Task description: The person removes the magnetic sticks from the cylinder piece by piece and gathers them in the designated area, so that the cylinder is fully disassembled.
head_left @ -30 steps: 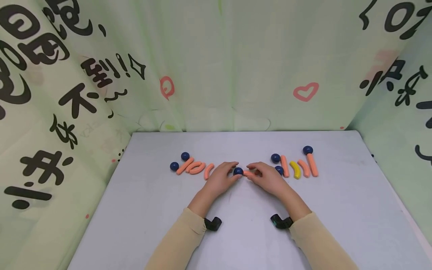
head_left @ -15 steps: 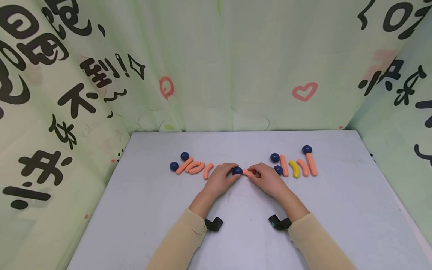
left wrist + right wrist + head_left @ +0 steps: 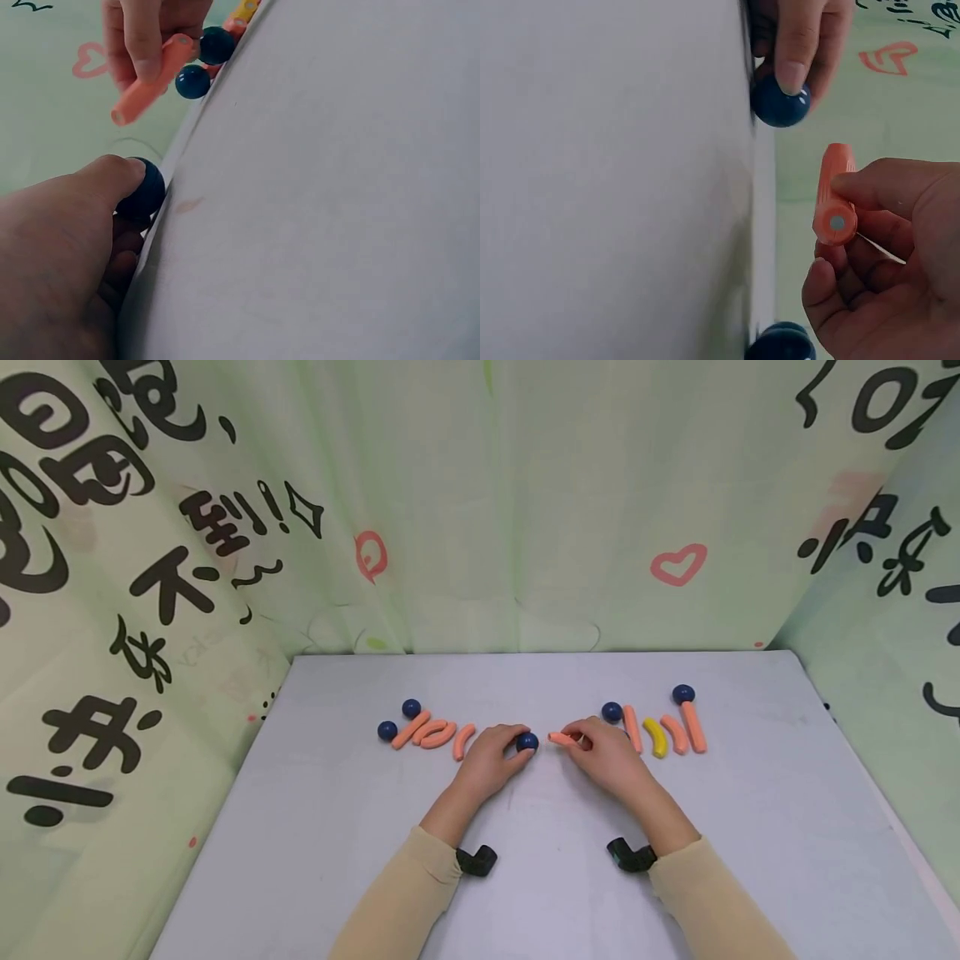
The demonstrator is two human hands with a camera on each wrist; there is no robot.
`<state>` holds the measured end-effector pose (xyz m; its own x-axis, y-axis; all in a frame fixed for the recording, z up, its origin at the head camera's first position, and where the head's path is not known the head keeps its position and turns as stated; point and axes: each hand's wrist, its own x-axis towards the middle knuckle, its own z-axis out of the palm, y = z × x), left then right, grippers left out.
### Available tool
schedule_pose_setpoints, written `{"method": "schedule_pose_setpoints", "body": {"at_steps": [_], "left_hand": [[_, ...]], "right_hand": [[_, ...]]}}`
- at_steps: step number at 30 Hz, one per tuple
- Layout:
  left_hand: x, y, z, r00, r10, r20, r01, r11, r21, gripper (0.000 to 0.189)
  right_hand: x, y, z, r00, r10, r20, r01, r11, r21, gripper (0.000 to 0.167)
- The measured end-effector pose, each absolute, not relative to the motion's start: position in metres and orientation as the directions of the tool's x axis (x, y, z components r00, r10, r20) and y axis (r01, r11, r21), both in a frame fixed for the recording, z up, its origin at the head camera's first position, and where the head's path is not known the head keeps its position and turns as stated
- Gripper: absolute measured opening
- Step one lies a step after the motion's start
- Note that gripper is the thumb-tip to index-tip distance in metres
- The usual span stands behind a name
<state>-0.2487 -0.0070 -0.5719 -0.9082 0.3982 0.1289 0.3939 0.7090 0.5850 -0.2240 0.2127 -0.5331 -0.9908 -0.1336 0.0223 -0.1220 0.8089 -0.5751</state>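
Observation:
In the head view my left hand [image 3: 495, 756] grips a dark blue ball [image 3: 527, 742] at the middle of the table. Its thumb lies on top of the shiny ball [image 3: 142, 189] in the left wrist view. To the right, my right hand [image 3: 602, 752] pinches a short orange magnetic rod [image 3: 562, 739] between thumb and fingers. A silvery disc shows in the end of the orange rod [image 3: 835, 206] in the right wrist view. A gap separates rod and ball, and the rod is raised off the tabletop.
On the left lies a group of orange rods [image 3: 411, 729], straight and curved, with two blue balls [image 3: 387, 731]. Right of my right hand are more orange rods [image 3: 693, 727], a yellow curved rod [image 3: 656, 737] and blue balls [image 3: 683, 694]. A printed curtain [image 3: 517, 527] surrounds the white table [image 3: 525, 877].
My right hand has drawn back to the right with the orange rod, widening the gap to the blue ball. The left hand stays in place with the ball.

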Motion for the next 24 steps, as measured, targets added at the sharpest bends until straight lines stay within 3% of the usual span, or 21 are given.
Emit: {"method": "schedule_pose_setpoints", "body": {"at_steps": [10,19,24], "left_hand": [[-0.250,-0.009,-0.575,-0.903,0.409,0.133,0.403,0.697,0.593,0.045],[-0.248,-0.009,-0.578,-0.901,0.411,0.141,0.409,0.691,0.596,0.045],[-0.248,-0.009,-0.580,-0.898,0.415,0.146,0.414,0.686,0.598,0.046]], "right_hand": [[-0.227,0.277,-0.511,-0.999,0.027,0.021,0.009,0.810,-0.587,0.036],[-0.230,0.318,-0.528,-0.979,0.196,-0.060,0.199,0.833,-0.517,0.038],[-0.230,0.323,-0.534,-0.971,0.236,-0.044,0.226,0.839,-0.495,0.035]]}}
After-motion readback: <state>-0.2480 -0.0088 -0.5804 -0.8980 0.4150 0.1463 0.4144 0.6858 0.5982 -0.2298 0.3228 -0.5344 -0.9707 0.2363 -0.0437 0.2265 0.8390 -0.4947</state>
